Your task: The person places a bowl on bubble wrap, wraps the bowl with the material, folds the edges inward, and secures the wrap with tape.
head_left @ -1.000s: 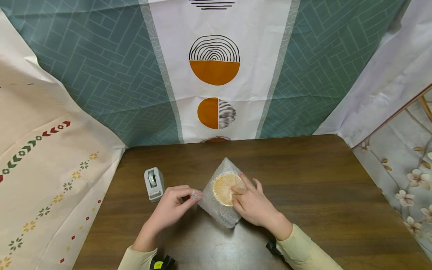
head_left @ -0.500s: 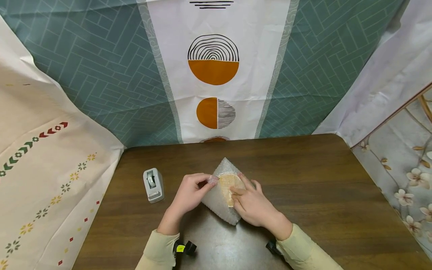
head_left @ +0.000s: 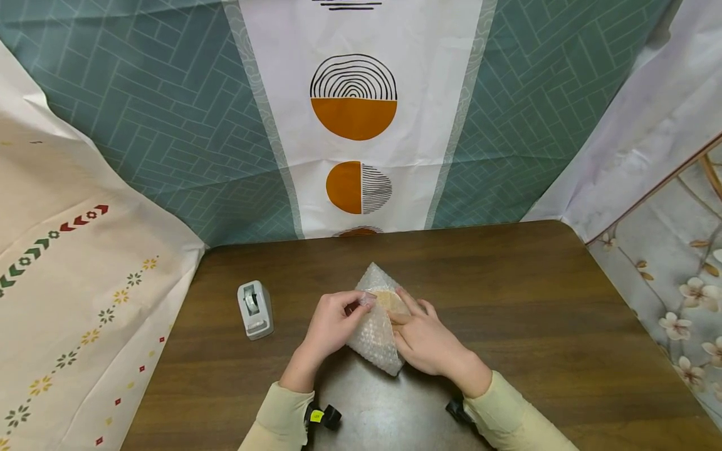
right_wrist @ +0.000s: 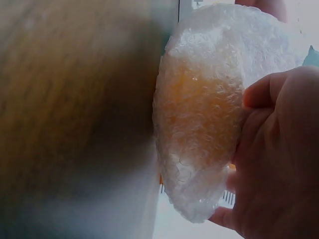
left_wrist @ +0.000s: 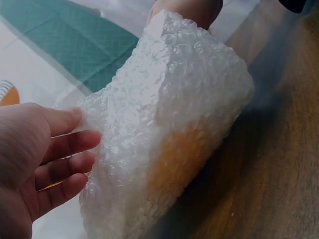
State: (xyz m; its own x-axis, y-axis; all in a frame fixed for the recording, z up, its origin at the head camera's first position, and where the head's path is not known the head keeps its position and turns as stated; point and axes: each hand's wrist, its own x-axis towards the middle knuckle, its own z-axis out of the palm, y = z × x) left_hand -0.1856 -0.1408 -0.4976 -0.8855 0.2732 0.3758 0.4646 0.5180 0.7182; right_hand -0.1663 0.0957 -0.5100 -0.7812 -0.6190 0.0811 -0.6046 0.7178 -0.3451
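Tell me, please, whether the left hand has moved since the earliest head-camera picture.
Yes, the left hand has moved right and slightly forward, judged against the white tape dispenser; the gap between them has widened.

From the head, well above, we look forward and down across the wooden table (head_left: 507, 300). From either wrist we look close up at the bubble wrap (head_left: 375, 341), from left and right; all three views share it.

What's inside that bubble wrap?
A yellow-orange thing shows through the bubble wrap. Wrap folds and the right hand hide the rest, so its full shape and identity can't be told.
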